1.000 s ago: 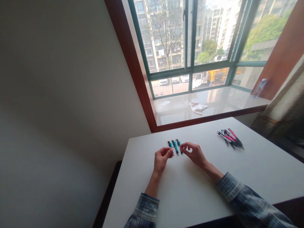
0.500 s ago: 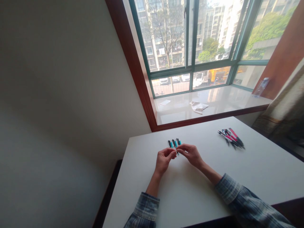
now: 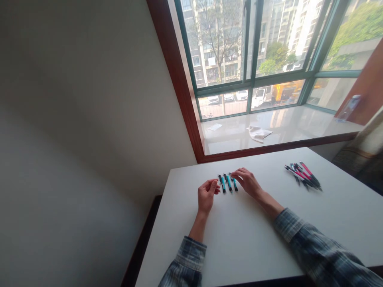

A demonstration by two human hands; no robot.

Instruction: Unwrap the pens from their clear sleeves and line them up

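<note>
Three teal-and-black pens lie side by side on the white table (image 3: pixel 251 235): a left pen (image 3: pixel 223 185), a middle pen (image 3: pixel 229 184) and a right pen (image 3: pixel 235 185). My right hand (image 3: pixel 247 183) has its thumb and fingers closed at the far end of the right pen, partly covering it. Just left of the row, my left hand (image 3: pixel 206 196) is held with loosely bent fingers. Nothing shows in it, and its fingertips are close beside the left pen.
Farther right on the table lies a loose pile of pink, black and white pens (image 3: pixel 305 175). Behind the table, a windowsill bears a white cloth (image 3: pixel 259 134), a paper (image 3: pixel 215 126) and a clear bottle (image 3: pixel 348 108). A wall (image 3: pixel 89 139) stands at the left.
My hands were together over the near ends of the pens and have moved apart. The left drew leftward; the right shifted to the far end of the right pen. The view has turned slightly left.
</note>
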